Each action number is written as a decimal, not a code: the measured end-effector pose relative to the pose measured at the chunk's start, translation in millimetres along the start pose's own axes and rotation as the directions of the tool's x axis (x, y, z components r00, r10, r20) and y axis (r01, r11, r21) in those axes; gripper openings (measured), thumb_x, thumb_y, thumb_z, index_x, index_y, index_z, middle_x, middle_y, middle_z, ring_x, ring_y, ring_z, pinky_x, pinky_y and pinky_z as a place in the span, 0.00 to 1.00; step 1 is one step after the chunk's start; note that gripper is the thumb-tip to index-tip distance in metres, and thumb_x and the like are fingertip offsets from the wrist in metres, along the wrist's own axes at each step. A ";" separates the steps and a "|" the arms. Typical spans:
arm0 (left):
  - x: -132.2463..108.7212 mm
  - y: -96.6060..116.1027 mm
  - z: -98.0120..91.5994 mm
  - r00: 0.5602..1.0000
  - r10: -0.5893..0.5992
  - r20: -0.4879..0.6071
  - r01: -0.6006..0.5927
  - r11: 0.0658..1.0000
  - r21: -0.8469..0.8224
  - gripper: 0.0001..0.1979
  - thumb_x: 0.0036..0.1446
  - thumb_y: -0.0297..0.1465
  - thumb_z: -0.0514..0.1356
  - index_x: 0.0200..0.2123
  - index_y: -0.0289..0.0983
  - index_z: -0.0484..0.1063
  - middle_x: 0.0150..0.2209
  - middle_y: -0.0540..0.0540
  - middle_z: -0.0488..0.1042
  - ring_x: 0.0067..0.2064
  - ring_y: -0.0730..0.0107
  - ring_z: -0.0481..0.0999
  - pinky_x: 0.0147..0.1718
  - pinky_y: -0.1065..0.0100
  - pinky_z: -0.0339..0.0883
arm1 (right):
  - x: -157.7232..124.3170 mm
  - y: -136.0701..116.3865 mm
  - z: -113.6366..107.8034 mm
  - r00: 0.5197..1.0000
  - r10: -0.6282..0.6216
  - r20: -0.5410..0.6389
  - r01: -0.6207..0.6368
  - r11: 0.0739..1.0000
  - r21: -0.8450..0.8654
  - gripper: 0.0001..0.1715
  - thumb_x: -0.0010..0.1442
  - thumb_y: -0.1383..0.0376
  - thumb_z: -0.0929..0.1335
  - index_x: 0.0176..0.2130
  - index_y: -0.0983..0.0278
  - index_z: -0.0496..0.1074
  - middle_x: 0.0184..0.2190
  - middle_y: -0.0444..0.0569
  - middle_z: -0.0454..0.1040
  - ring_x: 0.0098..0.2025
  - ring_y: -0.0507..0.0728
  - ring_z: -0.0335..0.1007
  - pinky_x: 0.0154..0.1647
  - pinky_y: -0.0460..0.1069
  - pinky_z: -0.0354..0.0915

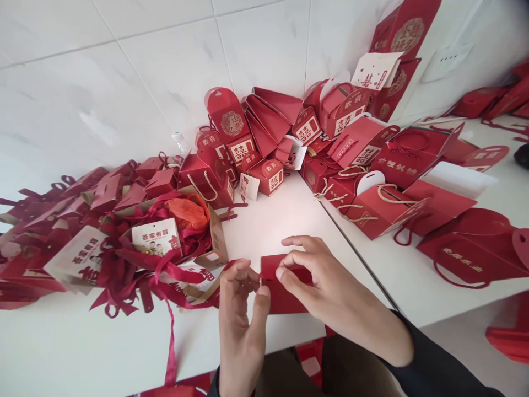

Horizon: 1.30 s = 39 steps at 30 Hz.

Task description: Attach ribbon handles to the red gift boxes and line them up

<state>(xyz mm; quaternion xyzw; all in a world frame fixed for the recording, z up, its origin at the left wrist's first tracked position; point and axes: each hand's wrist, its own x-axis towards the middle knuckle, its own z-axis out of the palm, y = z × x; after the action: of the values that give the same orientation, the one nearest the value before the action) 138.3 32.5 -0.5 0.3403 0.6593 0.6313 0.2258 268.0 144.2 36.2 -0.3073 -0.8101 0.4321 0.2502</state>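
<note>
Seen through my head camera, left to right: a tangle of dark red satin ribbons (124,270) sprawls over the white table (82,342) at the far left, with white printed cards bearing red characters (157,236) lying among the strands. Just right of them an open brown cardboard box (217,240) holds a crumpled orange plastic bag (188,213). Behind, against the white tiled wall (165,66), a heap of small red paper gift boxes with gold emblems (264,138) piles up.

At the near edge of the table my left hand (239,320) rises palm inward, thumb and fingertips pinching the left edge of a flat red folded paper card (283,300), which lies on the table between my two hands. My right hand (330,286) rests over the card's top right part, fingers curled, thumb and forefinger gripping its upper edge; a dark sleeve (430,364) covers the wrist.

Further right, across the seam where a second white tabletop (413,275) joins, larger red paper bags with twisted cord handles (380,207) lie on their sides, and a tall red bag with a round gold medallion (407,33) leans on the wall
</note>
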 end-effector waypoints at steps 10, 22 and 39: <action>2.0 -2.8 -7.9 1.000 -0.004 -0.020 0.003 0.999 -0.033 0.16 0.65 0.39 0.63 0.54 0.43 0.70 0.44 0.45 0.75 0.43 0.69 0.77 0.41 0.72 0.73 | 4.9 -2.6 4.9 0.999 0.033 0.009 -0.032 0.998 -0.062 0.11 0.68 0.67 0.67 0.34 0.61 0.76 0.57 0.56 0.70 0.63 0.66 0.63 0.62 0.62 0.64; 6.1 -2.1 -6.9 0.997 -0.081 -0.009 0.081 0.997 0.012 0.16 0.68 0.45 0.59 0.47 0.41 0.75 0.47 0.44 0.75 0.43 0.68 0.76 0.42 0.71 0.72 | 10.3 -6.8 11.2 1.000 0.010 0.009 -0.009 0.997 -0.074 0.10 0.66 0.69 0.68 0.33 0.61 0.77 0.54 0.55 0.72 0.62 0.66 0.65 0.64 0.62 0.63; 27.4 24.8 -44.5 0.887 -0.100 -0.451 -0.085 0.924 -0.372 0.06 0.63 0.35 0.63 0.37 0.41 0.69 0.28 0.52 0.78 0.32 0.66 0.81 0.33 0.62 0.81 | -5.8 20.9 3.2 0.989 -0.149 -0.006 0.140 0.942 -0.306 0.10 0.61 0.73 0.73 0.43 0.62 0.75 0.57 0.57 0.68 0.62 0.68 0.61 0.63 0.65 0.66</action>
<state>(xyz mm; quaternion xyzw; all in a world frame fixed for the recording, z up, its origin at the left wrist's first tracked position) 91.8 21.7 32.1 0.1274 0.5595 0.8091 0.1269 275.8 147.5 15.9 -0.2883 -0.8837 0.2777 0.2427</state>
